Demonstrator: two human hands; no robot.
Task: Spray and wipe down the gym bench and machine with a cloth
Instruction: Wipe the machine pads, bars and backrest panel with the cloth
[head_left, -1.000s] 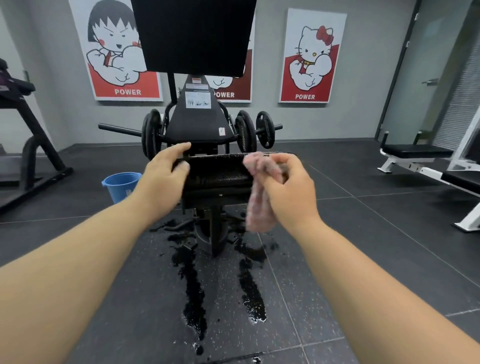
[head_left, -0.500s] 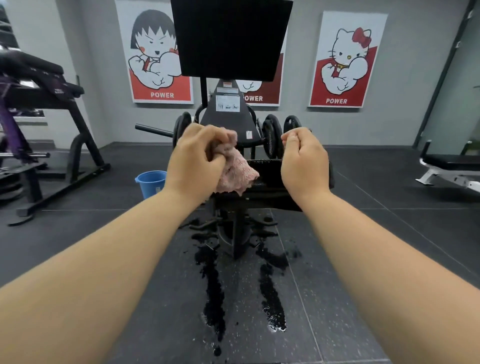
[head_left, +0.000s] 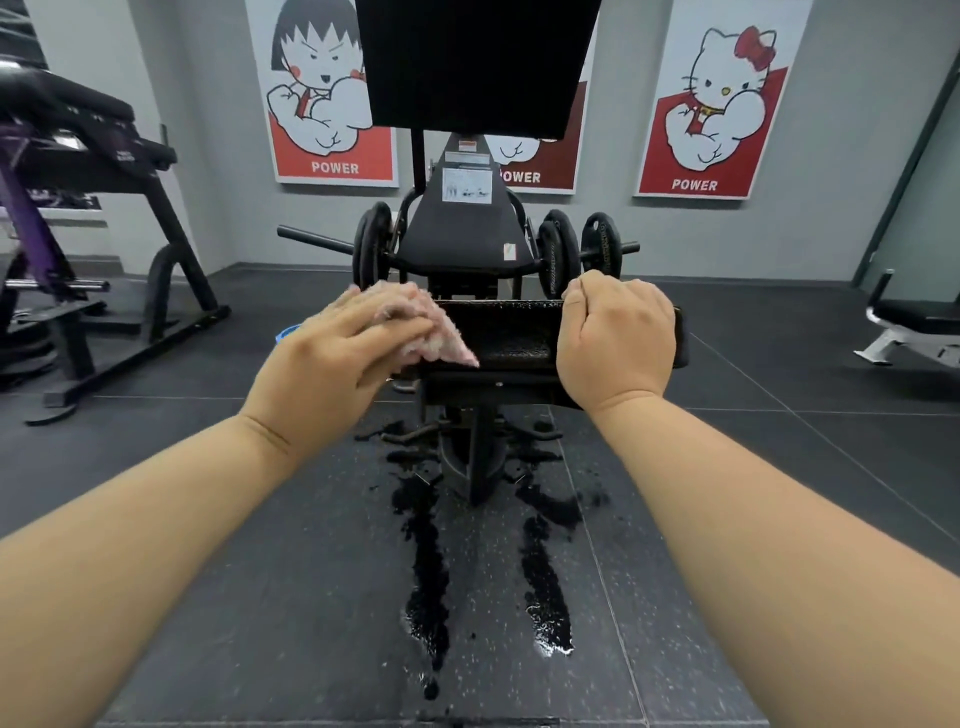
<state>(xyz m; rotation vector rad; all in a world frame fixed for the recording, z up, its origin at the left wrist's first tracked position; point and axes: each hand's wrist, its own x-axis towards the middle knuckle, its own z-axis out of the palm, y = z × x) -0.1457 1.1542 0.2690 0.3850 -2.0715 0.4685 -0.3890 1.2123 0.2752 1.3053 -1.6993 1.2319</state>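
Pink cloth (head_left: 423, 332) is now sitting under our left hand (head_left: 343, 358), passed over from the right. We are pressing it flat-fingered onto the left end of the footplate (head_left: 504, 338), while our right hand (head_left: 618, 338) is gripping the other end, steadying the wipe.

Both my hands on the machine (head_left: 462, 244), at the ends of its foot plate (head_left: 506, 332)

My left hand (head_left: 337, 353) presses the cloth (head_left: 415, 322) onto the plate's left end; my right hand (head_left: 615, 343) grips its right end. Puddles (head_left: 426, 571) lie before the machine, posters (head_left: 696, 104) hang behind it, a rack (head_left: 78, 208) stands left of it and a bench (head_left: 914, 322) well right.
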